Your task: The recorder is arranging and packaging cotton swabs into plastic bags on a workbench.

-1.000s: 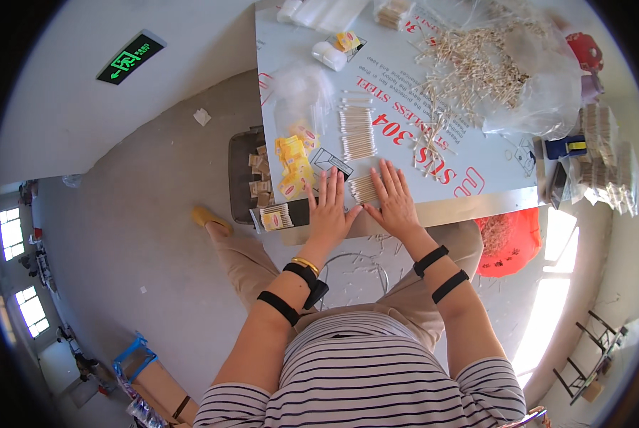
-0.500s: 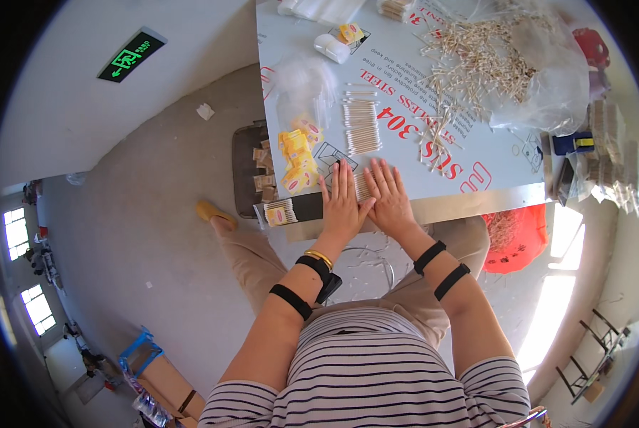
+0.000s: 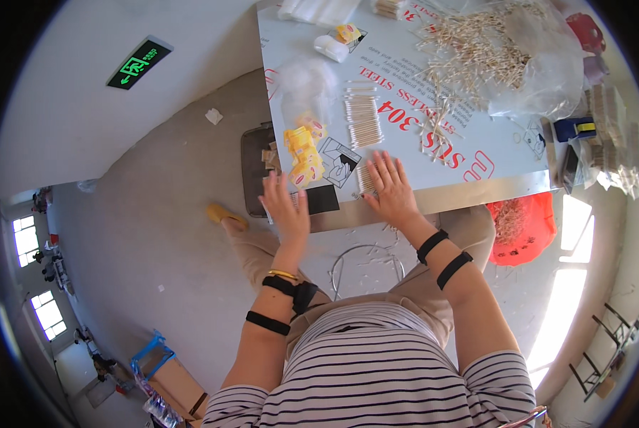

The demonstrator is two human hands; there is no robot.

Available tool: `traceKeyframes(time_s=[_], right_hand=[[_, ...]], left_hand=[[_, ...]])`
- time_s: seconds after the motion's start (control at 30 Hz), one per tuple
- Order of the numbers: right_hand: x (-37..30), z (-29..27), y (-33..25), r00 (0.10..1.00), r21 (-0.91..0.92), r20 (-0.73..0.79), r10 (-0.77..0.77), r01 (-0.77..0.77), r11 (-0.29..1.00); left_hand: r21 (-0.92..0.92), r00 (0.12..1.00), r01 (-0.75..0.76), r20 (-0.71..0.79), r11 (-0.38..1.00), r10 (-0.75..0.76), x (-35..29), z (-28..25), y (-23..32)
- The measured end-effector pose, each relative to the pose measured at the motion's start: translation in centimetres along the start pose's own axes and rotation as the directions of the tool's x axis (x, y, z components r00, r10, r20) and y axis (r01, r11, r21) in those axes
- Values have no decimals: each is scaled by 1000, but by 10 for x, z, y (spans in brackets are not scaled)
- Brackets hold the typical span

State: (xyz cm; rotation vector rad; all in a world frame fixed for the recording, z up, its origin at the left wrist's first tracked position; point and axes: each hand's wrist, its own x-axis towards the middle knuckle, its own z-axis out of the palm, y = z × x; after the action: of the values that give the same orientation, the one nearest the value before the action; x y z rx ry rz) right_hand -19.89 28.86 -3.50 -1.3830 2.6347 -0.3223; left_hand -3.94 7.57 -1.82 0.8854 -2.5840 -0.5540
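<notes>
My right hand (image 3: pixel 392 191) lies flat with fingers stretched out at the table's front edge. Its thumb side touches a short row of cotton swabs (image 3: pixel 365 178). Over the table's front left corner, my left hand (image 3: pixel 287 212) is open, its fingers apart and slightly blurred. Beneath it, the packed swabs at the corner are mostly hidden, beside a black strip (image 3: pixel 324 199). A longer row of cotton swabs (image 3: pixel 363 120) is lined up farther back. To its left lie yellow printed cards (image 3: pixel 304 158) and a pile of clear plastic bags (image 3: pixel 306 85).
A big heap of loose cotton swabs (image 3: pixel 469 53) spills from a clear bag (image 3: pixel 548 78) at the back right. A dark bin (image 3: pixel 254 167) stands left of the metal table (image 3: pixel 433 198). A red bag (image 3: pixel 538 232) sits below its right front edge.
My left hand has left the short swab row and moved left, over the packed swabs at the table corner. My right hand stays by the row. The view has shifted slightly.
</notes>
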Motion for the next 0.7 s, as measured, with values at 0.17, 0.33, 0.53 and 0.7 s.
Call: traceKeyframes(time_s=[0.17,0.33,0.53,0.7], right_hand=[[3,2,-15,1000,-28,-7,19,-20,999],[0,7,-37,1000,8,17,5,-5,1000],[12,23,-101,1000,23,13,-22,22,999],[17,31,-117,1000,63,3,-6,6,998]], left_hand=[[-3,974,203,-100,979,-203,-29,-25,-81],[-12,952,300,-64,954,-301,-47,-15,-111],[-665,825,490,145,563,-546,-53,24,-129],[-751,677,631,409,196,-611,-32,14,-95]])
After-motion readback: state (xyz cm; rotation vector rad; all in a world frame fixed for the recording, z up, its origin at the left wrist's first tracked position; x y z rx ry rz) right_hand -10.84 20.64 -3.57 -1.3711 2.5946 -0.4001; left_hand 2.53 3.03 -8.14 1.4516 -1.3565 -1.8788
